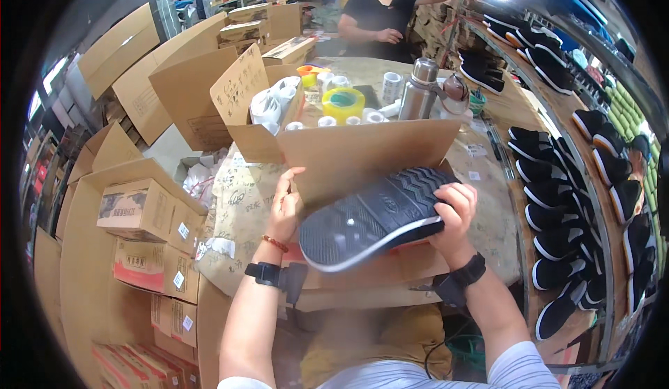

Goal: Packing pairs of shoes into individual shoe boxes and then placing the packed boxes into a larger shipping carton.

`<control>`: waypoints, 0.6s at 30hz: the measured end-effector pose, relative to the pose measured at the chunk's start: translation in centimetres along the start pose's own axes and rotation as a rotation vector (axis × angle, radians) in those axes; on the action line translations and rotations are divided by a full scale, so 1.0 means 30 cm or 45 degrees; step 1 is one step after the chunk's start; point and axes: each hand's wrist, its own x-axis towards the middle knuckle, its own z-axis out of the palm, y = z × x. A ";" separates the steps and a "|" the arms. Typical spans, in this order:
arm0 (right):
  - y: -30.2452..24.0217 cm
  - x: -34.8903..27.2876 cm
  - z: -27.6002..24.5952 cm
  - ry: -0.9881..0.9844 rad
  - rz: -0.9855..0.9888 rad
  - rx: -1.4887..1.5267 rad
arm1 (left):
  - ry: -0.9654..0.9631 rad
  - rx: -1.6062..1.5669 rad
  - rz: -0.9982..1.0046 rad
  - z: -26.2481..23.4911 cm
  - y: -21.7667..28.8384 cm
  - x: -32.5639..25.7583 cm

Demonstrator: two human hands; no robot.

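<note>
A black shoe with a white edge is tilted so its grey-black treaded sole faces me. My right hand is closed around its heel end, fingers over the sole's edge. Behind and beneath the shoe is an open cardboard shoe box; its raised lid stands upright, and the shoe hides most of its inside. At the lid's left edge my left hand rests with fingers bent against the cardboard, apparently gripping it. The shoe's toe end hangs just right of my left wrist.
Tape rolls, a steel flask and an open carton stand behind the box. A large carton with shoe boxes is at left. Racks of black shoes line the right. Another person stands across the table.
</note>
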 end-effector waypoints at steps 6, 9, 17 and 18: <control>-0.001 0.031 -0.012 0.165 -0.064 -0.021 | -0.017 -0.085 -0.025 -0.009 -0.031 -0.005; 0.006 0.041 -0.008 0.186 -0.107 -0.018 | -0.012 -0.078 -0.034 -0.015 -0.036 -0.012; 0.028 0.065 0.049 -0.611 0.252 0.046 | 0.030 0.148 0.043 -0.004 -0.004 -0.022; 0.027 0.086 0.033 -0.521 0.383 0.130 | -0.030 0.218 -0.024 -0.028 -0.003 -0.027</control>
